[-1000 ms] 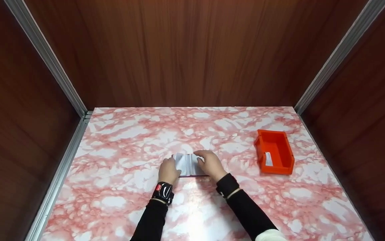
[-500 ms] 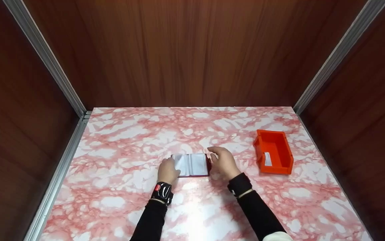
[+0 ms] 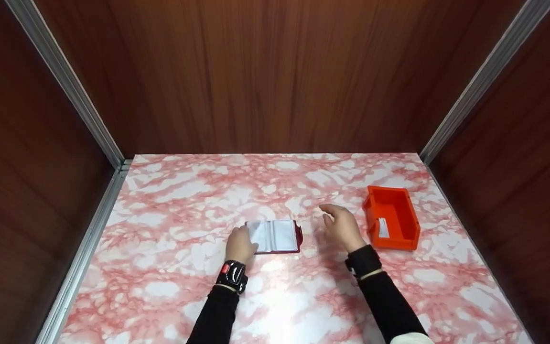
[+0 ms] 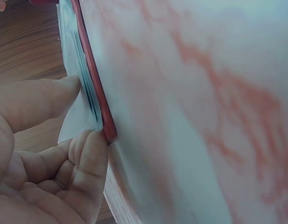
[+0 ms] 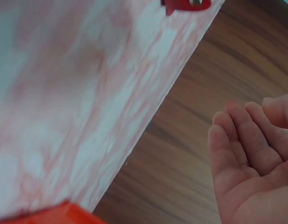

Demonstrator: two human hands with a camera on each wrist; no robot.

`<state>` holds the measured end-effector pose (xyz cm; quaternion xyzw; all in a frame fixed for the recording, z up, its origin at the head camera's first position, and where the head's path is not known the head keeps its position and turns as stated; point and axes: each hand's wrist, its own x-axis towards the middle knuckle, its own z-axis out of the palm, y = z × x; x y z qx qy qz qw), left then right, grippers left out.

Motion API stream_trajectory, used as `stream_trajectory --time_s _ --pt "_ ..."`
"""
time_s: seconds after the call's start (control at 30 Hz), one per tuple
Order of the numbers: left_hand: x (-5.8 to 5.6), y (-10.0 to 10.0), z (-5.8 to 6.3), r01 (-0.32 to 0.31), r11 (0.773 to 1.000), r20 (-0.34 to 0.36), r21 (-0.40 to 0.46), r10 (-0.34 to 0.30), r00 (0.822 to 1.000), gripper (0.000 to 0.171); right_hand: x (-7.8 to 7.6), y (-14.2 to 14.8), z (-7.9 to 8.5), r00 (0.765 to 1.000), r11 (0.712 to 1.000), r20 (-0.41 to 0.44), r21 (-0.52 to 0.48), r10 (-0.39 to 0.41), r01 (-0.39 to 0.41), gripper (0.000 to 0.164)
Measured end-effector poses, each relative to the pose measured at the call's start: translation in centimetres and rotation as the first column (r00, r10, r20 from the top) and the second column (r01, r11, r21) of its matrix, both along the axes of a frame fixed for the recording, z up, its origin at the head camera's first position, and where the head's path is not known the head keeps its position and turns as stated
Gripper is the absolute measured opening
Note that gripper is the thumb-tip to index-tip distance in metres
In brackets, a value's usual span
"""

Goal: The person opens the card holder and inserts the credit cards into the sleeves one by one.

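Observation:
A small card holder (image 3: 282, 235) with a dark red cover and clear sleeves lies spread open on the table. My left hand (image 3: 240, 244) grips its left side; the left wrist view shows the thumb over the sleeves and curled fingers at the red cover edge (image 4: 93, 70). To the right, my right hand (image 3: 344, 229) hangs above the table between the card holder and an orange bin (image 3: 394, 242). Its fingers are loosely bent and hold nothing, as the palm (image 5: 256, 186) in the right wrist view shows. A red clasp tab (image 3: 299, 235) sticks out from the card holder's right edge.
The orange bin stands on the right part of the table, with a white slip (image 3: 383, 228) at its near left side. Red-and-white marbled tabletop (image 3: 169, 267) spreads all round. Dark wood panels (image 3: 275, 76) and metal rails (image 3: 88, 114) enclose the left, back and right.
My right hand has let go of the sleeves and moved right, towards the orange bin, uncovering the card holder's right page and clasp tab. My left hand has stayed in place.

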<state>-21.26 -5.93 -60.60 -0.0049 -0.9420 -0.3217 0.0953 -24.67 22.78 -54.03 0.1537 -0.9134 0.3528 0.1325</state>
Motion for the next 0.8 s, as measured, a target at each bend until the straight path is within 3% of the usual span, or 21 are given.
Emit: stream_trajectory --time_s 0.37,0.63,0.8 --pt "-0.1 0.0 -0.3 0.000 1.000 -0.017 -0.006 -0.001 1.000 0.041 -0.5 5.2 1.6 0.997 0.997 -0.046 0.036 -0.065 0.067 0.025" --pt "0.0 0.1 -0.2 0.000 1.000 -0.013 0.005 0.000 1.000 0.043 -0.8 7.8 3.0 0.985 0.990 0.100 0.038 -0.138 0.135 0.030" --pt "0.0 0.1 -0.1 0.004 1.000 -0.020 -0.007 -0.004 1.000 0.043 -0.9 8.9 3.2 0.974 0.983 0.142 0.055 -0.179 0.173 0.032"
